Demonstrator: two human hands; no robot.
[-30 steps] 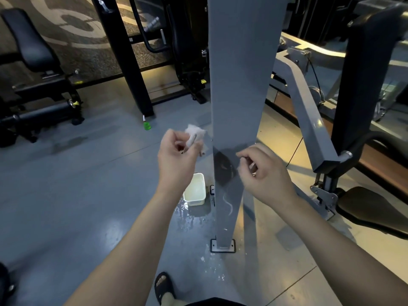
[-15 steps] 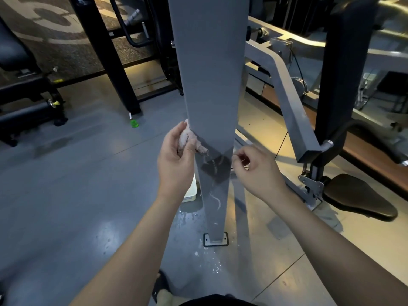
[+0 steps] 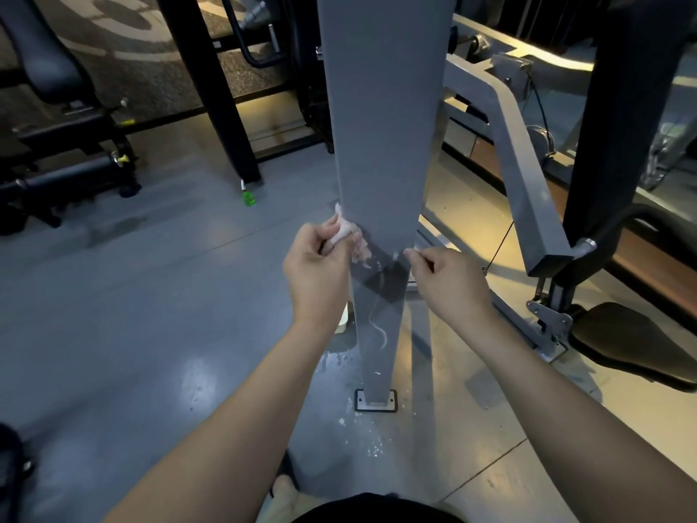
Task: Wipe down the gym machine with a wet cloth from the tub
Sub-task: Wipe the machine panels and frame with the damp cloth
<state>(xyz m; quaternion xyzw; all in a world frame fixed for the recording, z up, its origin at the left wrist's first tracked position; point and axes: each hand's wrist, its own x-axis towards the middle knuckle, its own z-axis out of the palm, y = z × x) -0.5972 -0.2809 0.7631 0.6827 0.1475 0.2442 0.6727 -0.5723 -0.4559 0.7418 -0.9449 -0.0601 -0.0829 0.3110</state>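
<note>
- A grey glossy floor (image 3: 124, 315) spreads under everything, with splashes of water beside the post's base plate (image 3: 376, 400).
- The gym machine's wide grey upright post (image 3: 381, 145) stands in the centre; its lower part looks dark and wet.
- A grey angled arm (image 3: 528, 175) of the machine slopes down at the right, with 1 black seat pad (image 3: 633, 341) below it.
- A black bench (image 3: 68, 145) stands far left.
- The left hand (image 3: 317, 266) grips a bunched white cloth (image 3: 345, 230) and holds it against the post's left edge.
- The right hand (image 3: 449, 281) has curled fingers, the tips touching the post's right edge, level with the cloth; nothing shows in its grasp.
- The pale tub (image 3: 342, 318) sits on the floor beside the post, mostly hidden behind the left wrist; its contents cannot be seen.
- 1 small green object (image 3: 248, 198) lies on the floor further back.
</note>
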